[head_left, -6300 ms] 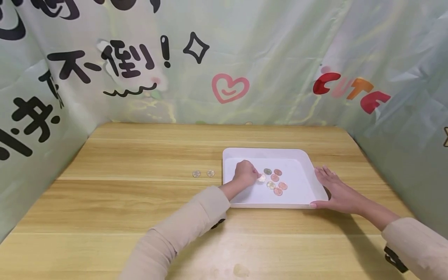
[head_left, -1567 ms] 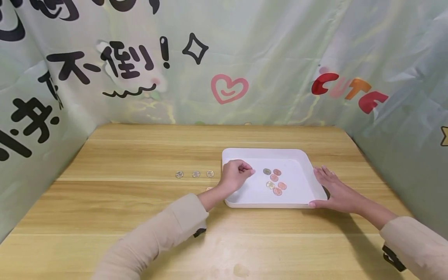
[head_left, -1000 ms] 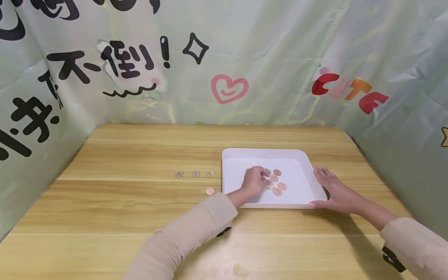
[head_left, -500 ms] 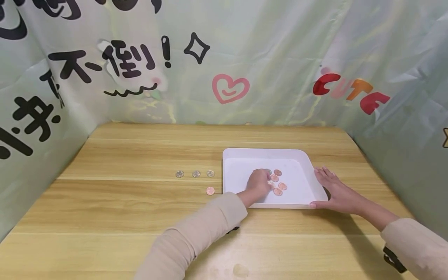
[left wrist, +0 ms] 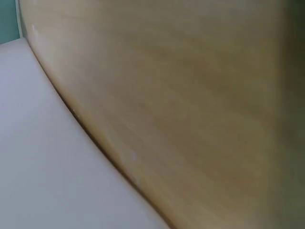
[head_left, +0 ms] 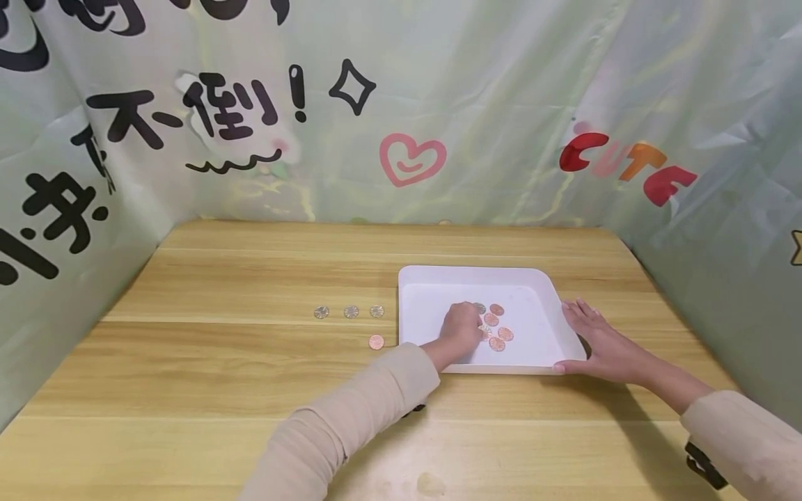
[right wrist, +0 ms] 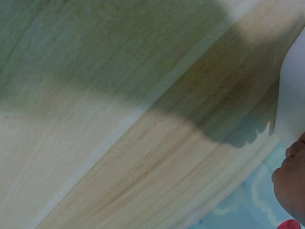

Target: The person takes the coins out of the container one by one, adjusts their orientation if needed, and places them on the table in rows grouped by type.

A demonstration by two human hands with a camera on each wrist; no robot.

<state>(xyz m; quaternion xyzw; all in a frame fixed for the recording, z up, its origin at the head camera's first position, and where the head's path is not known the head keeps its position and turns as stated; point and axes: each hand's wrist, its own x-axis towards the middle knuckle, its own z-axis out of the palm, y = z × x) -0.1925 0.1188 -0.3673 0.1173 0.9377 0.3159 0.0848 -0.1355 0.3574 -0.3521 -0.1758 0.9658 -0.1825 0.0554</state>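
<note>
In the head view, my left hand (head_left: 462, 325) reaches down inside the white tray (head_left: 432, 278), its curled fingertips at a pale gold coin (head_left: 486, 334) that they partly cover. Whether the coin is lifted cannot be seen. Around it lie a dark grey coin (head_left: 480, 308) and several copper coins (head_left: 505, 334). Fingers straight, my right hand (head_left: 601, 344) rests against the tray's right wall, thumb at the front corner. The right wrist view has part of that hand (right wrist: 290, 183) beside the tray (right wrist: 294, 90). The left wrist view shows no hand, only tray (left wrist: 57, 157) and table.
Left of the tray, three silvery coins (head_left: 351, 312) form a row on the wooden table (head_left: 219, 362). A single copper coin (head_left: 376, 342) lies in front of the row's right end. Printed curtains (head_left: 489, 139) stand behind and at both sides of the table.
Since the oldest frame, one silvery coin joined the row's left end and a copper coin appeared in front. My left hand returned to the tray, reaching the gold coin. My right hand stayed put.
</note>
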